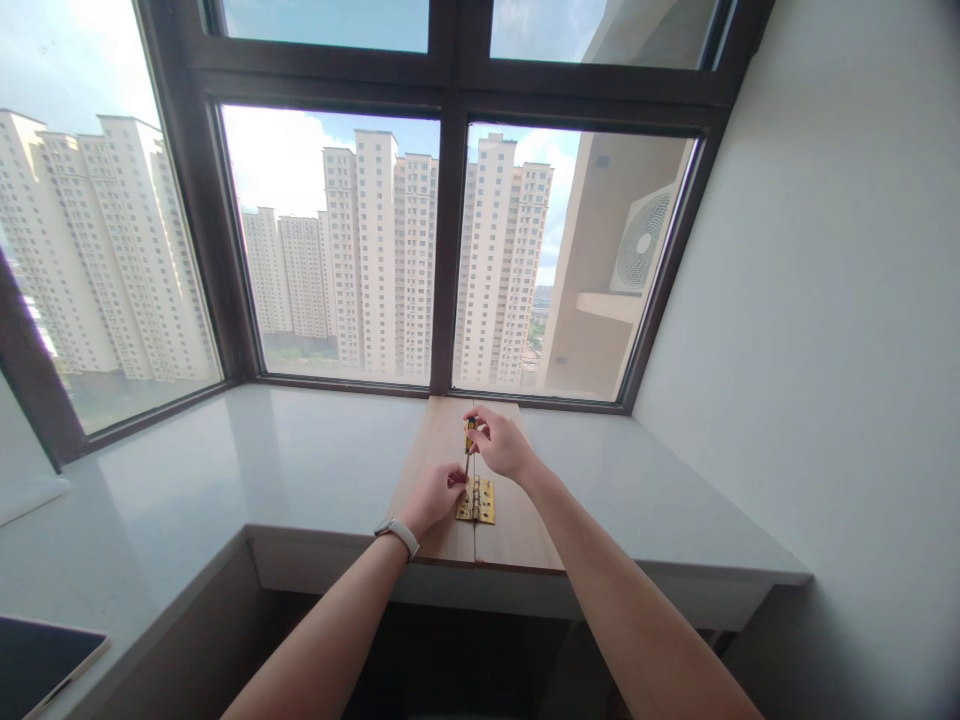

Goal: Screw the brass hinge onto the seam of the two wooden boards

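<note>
A brass-coloured hinge lies unfolded across the seam between two light wooden boards, its knuckle along the gap. My right hand is closed around the yellow-and-black handle of a screwdriver, held upright with its shaft pointing down at the hinge's upper left part. My left hand, with a watch on the wrist, rests at the hinge's left edge. Its fingers are pinched together near the screwdriver's tip; whatever they hold is too small to make out.
The boards lie on a white windowsill counter, their near ends at its front edge. Dark-framed windows stand behind, and a white wall rises at the right. A dark flat panel sits at the lower left.
</note>
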Tool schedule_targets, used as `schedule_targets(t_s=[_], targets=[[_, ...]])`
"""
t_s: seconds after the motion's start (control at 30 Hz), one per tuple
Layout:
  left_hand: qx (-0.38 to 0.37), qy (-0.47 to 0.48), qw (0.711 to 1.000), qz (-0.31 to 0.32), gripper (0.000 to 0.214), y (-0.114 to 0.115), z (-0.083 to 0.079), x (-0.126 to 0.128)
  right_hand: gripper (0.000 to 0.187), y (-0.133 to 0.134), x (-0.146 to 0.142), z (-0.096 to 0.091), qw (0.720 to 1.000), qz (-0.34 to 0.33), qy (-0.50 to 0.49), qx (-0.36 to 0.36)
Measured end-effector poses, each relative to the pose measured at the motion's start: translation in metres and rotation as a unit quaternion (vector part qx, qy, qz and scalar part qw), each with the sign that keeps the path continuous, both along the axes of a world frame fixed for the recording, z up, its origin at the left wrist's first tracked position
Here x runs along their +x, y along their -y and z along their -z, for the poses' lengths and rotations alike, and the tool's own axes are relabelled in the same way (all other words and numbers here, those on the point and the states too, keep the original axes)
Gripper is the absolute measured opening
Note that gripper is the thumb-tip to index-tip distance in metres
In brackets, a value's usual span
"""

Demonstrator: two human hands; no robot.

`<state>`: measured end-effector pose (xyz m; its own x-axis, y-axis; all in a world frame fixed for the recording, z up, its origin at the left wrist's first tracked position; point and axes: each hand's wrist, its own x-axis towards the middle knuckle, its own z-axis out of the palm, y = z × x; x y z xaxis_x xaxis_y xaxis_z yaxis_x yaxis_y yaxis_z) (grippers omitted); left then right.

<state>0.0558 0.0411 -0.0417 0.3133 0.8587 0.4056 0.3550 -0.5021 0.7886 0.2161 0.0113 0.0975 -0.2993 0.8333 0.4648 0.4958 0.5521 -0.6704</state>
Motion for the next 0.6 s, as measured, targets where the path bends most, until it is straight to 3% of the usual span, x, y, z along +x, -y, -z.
schedule_targets(t_s=[0.13, 0.23, 0.43, 0.6], targets=[[-0.022, 0.020, 1.000, -0.006, 0.014, 0.000, -0.007, -0.001, 0.014, -0.001, 0.000, 0.004, 0.998, 0.055, -0.008, 0.032], [-0.018, 0.062, 0.998, -0.020, 0.032, 0.006, -0.027, -0.001, 0.017, -0.002, -0.001, 0.007, 0.995, 0.083, -0.009, 0.056], [0.153, 0.074, 0.984, -0.048, 0.055, 0.027, -0.082, 0.009, 0.019, 0.002, -0.004, 0.006, 0.991, 0.100, -0.004, 0.092], [0.210, 0.037, 0.976, -0.046, 0.050, 0.028, -0.094, 0.011, 0.027, 0.004, 0.005, 0.014, 0.993, 0.092, -0.038, 0.068]])
